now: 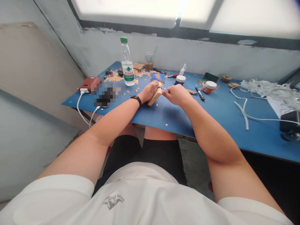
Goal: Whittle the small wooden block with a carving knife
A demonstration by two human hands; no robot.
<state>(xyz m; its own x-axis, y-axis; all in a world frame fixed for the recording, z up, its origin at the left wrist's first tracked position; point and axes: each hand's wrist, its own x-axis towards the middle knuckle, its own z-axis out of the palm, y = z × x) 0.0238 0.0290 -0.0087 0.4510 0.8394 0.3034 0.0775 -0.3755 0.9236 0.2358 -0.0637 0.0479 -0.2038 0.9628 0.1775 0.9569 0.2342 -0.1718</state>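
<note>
My left hand (pixel 150 91) is closed around a pale wooden block (pixel 155 98), which is tilted above the blue table (pixel 161 117). My right hand (pixel 177 94) is wrapped round a carving tool (pixel 166 90) with a reddish handle; its thin metal end reaches toward the top of the block. Most of the handle is hidden in my fist, and I cannot tell whether the tip touches the wood. A few wood chips lie below and left of the block.
A water bottle (pixel 128 67) stands left, near heaped wood shavings (pixel 114 76) and a drink cup (pixel 149 62). Two paint jars (pixel 209 87), a black marker (pixel 200 94) and a white cable (pixel 243 103) lie right. A brown leather case (pixel 90 83) sits at the left edge.
</note>
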